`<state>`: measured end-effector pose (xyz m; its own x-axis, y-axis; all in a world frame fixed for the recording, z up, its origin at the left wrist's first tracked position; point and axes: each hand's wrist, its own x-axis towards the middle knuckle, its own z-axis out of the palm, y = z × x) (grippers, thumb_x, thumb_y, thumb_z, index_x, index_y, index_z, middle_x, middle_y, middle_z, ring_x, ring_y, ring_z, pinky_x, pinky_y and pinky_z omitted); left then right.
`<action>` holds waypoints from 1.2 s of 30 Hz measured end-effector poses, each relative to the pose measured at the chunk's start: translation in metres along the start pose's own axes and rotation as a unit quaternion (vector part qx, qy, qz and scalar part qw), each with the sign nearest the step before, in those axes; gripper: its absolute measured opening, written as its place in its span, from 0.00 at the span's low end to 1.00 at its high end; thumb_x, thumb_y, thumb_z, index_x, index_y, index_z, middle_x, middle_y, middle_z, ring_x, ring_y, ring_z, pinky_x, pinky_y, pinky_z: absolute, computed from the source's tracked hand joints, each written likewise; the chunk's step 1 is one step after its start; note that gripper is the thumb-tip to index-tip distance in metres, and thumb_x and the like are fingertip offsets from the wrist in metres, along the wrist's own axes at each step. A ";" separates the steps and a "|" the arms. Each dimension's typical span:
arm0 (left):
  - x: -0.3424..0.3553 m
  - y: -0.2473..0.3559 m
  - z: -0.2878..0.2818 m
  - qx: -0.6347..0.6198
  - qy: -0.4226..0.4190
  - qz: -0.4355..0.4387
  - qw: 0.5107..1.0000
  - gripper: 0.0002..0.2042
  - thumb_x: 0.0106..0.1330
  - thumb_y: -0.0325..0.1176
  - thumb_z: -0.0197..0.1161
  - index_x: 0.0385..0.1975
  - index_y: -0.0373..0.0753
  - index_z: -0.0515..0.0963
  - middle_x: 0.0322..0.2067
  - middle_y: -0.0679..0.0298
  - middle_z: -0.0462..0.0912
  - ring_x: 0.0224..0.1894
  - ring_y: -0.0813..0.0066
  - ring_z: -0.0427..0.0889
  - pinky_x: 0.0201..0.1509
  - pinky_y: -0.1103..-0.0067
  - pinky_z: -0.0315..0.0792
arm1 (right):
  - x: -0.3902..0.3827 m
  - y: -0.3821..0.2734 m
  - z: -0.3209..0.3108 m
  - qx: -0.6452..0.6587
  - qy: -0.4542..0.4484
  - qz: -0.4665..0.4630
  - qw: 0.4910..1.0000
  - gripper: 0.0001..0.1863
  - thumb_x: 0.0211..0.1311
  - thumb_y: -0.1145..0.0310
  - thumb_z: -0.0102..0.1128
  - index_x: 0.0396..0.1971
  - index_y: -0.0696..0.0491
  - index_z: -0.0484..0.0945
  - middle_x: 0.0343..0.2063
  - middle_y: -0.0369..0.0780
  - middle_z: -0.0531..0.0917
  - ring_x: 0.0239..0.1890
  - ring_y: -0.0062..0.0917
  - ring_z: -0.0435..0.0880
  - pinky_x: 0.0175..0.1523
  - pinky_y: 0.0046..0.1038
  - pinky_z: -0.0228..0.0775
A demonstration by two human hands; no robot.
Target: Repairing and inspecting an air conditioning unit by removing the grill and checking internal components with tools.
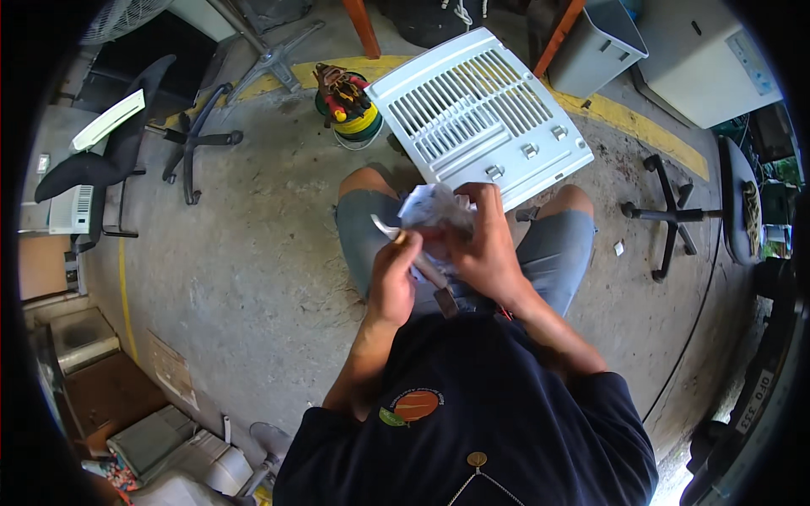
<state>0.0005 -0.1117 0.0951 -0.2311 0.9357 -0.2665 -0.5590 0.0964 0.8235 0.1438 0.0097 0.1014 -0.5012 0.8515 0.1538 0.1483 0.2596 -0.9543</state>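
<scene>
Over my lap, my left hand [395, 274] is closed around a slim tool with a curved metal tip [384, 226] and a brown handle [432, 271]. The tool slants down toward my shirt. My right hand [489, 253] grips a crumpled whitish sheet [429, 205], paper or thin cloth, bunched up against the tool. Its fingers are partly hidden by the sheet. Just beyond my hands, a white slotted panel [531, 173] with several small metal clips rests tilted in front of my knees.
A bucket of hand tools [344, 97], ringed in yellow and green, stands left of the panel. Wheeled chair bases [192, 139] are at both sides. A grey bin [597, 51] and a white appliance [709, 63] stand at the far right. A dark cable [696, 325] crosses the floor.
</scene>
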 end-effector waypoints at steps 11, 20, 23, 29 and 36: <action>0.025 0.034 0.009 -0.058 0.151 0.136 0.977 0.20 0.86 0.39 0.53 0.64 0.30 0.80 0.59 0.56 0.86 0.60 0.70 0.83 0.67 0.75 0.73 | 0.011 -0.024 0.055 -0.039 -0.134 -0.147 0.979 0.30 0.70 0.85 0.58 0.71 0.59 0.67 0.51 0.48 0.79 0.48 0.41 0.82 0.53 0.36 0.78; 0.144 0.083 -0.099 0.048 0.210 0.214 0.953 0.16 0.76 0.28 0.66 0.60 0.31 0.84 0.62 0.55 0.86 0.65 0.66 0.82 0.72 0.75 0.72 | 0.040 0.000 -0.016 0.222 0.023 0.128 0.966 0.27 0.76 0.82 0.55 0.73 0.55 0.69 0.41 0.35 0.76 0.39 0.19 0.76 0.45 0.21 0.72; 0.238 0.101 -0.168 0.031 0.189 0.194 0.962 0.16 0.77 0.29 0.62 0.60 0.32 0.84 0.58 0.56 0.88 0.57 0.65 0.87 0.64 0.74 0.78 | 0.042 -0.012 -0.043 0.248 0.170 0.188 0.935 0.13 0.79 0.74 0.58 0.59 0.57 0.78 0.29 0.31 0.73 0.26 0.15 0.69 0.32 0.17 0.61; 0.298 0.061 -0.183 0.098 0.262 0.177 0.944 0.12 0.78 0.35 0.62 0.52 0.35 0.85 0.51 0.62 0.87 0.51 0.70 0.83 0.60 0.73 0.76 | 0.003 0.013 -0.093 0.236 0.341 0.196 0.888 0.07 0.81 0.69 0.62 0.49 0.56 0.81 0.27 0.31 0.72 0.24 0.14 0.67 0.30 0.19 0.63; 0.205 -0.023 -0.130 0.191 0.313 0.123 0.922 0.13 0.79 0.41 0.62 0.47 0.38 0.84 0.44 0.67 0.84 0.48 0.75 0.78 0.58 0.73 0.71 | 0.011 0.034 -0.104 0.199 0.402 0.246 0.859 0.08 0.80 0.66 0.66 0.42 0.55 0.81 0.26 0.35 0.79 0.19 0.14 0.70 0.23 0.18 0.60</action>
<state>-0.1376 0.0341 -0.0433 -0.7944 0.5782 -0.1861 -0.1347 0.1311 0.9822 0.2317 0.0748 0.0977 0.3141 0.8941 -0.3193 -0.2100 -0.2626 -0.9418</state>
